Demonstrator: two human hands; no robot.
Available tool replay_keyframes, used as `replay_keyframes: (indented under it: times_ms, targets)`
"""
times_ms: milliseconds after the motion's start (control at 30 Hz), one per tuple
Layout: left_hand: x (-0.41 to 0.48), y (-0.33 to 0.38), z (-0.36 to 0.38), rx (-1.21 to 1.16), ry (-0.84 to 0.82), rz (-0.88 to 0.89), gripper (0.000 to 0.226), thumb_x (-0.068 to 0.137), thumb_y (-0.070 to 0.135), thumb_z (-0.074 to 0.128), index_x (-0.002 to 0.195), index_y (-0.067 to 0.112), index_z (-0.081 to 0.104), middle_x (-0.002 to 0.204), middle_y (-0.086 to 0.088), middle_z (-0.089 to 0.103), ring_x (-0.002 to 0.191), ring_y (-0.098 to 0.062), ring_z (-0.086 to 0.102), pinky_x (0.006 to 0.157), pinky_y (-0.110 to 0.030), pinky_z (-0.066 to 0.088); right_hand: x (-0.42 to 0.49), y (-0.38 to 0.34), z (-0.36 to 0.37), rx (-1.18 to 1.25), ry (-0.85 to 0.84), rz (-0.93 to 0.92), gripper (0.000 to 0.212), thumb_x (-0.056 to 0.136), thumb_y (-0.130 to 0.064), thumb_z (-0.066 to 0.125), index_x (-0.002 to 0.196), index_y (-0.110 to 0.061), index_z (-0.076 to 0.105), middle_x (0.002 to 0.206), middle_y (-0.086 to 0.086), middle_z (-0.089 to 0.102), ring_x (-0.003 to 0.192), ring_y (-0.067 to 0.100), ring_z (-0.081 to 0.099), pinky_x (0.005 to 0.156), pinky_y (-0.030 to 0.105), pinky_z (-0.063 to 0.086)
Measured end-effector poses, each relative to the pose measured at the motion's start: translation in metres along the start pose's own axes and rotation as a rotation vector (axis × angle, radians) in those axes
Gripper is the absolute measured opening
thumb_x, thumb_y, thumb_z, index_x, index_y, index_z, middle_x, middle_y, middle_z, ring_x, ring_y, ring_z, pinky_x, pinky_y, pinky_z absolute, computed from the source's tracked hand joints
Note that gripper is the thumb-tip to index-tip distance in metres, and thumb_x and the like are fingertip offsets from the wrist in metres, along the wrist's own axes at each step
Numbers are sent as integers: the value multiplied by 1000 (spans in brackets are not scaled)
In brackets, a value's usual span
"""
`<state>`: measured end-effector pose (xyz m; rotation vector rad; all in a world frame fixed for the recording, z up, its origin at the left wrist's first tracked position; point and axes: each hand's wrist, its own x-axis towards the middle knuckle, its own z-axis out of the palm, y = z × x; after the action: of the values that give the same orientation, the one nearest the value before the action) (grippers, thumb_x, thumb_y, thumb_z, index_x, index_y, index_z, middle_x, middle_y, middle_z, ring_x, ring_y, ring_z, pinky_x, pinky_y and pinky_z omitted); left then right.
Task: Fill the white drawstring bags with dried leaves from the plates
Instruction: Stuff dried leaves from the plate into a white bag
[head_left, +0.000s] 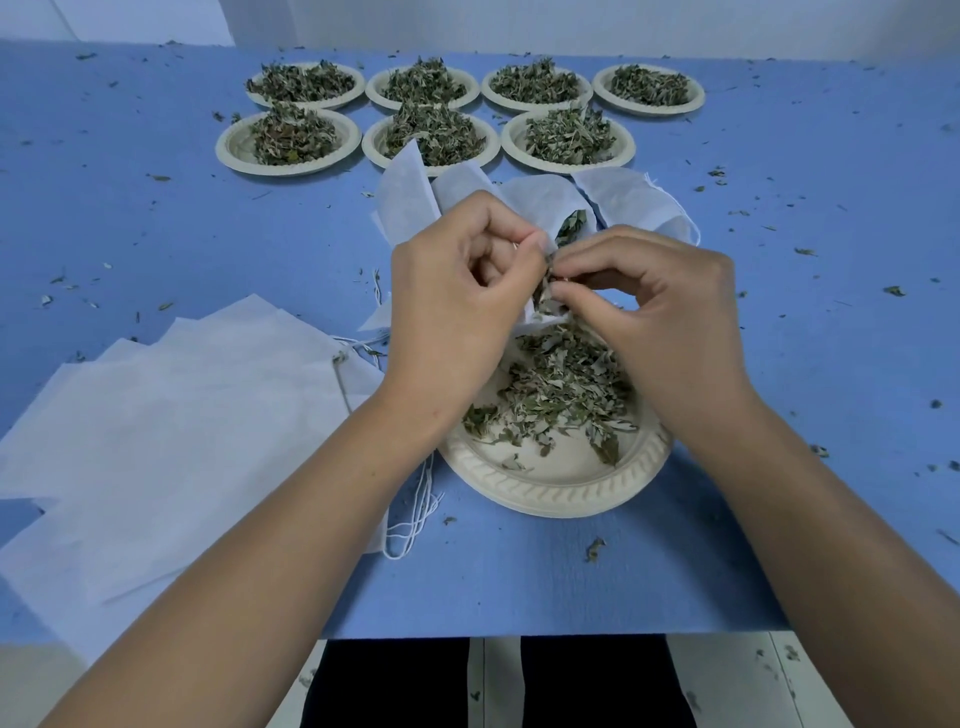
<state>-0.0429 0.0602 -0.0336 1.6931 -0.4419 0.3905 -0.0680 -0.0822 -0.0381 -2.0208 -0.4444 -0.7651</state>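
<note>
The hands cover most of the white bag (537, 316), so its long axis is unclear. The left hand (457, 296) pinches its edge, and the right hand (660, 317) pinches dried leaves (543, 295) at its opening.

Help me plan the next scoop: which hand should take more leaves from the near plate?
Likely right hand: it pinches leaves just above the near plate, while the left hand grips the bag.

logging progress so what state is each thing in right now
left hand, pinches mouth of held bag
right hand, pinches leaves at that mouth
held bag, open, leaves inside
near plate, partly bare, leaves left
far plates, seven, heaped with leaves
spare bags, flat, overlapping
</note>
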Motion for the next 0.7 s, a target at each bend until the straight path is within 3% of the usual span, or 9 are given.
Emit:
replay_keyframes:
  times_ms: [100,333,500,700]
  targets:
    - [1,-1,-1,2,32,-1,13,90,8,66,78,12,63,52,6,52,46,-1,42,51,-13,34,0,-1,-2,16,42,-42,16,81,2,74,97,-1,72,90,9,67,84,13,67,78,25,55]
    - [-1,0,0,-38,-22,23,10,89,5,65,79,6,64,55,3,55,50,-2,46,53,-14,37,-1,-1,2,-75,0,-146,7,81,5,71,86,1,74,86,8,72,81,15,68,76,27,55]
    - [4,-3,-3,-38,101,-6,12,90,10,66,79,13,64,53,5,52,48,-1,42,51,-13,34,1,-3,-2,232,-67,-6,20,83,8,68,100,-1,69,102,15,64,98,22,65,84,30,55]
    - [3,-1,-1,-52,101,-15,17,91,11,66,76,19,62,52,8,51,47,0,41,51,-12,33,-2,-8,3,510,65,133,33,76,13,71,91,-9,51,88,6,53,88,24,69,79,30,56]
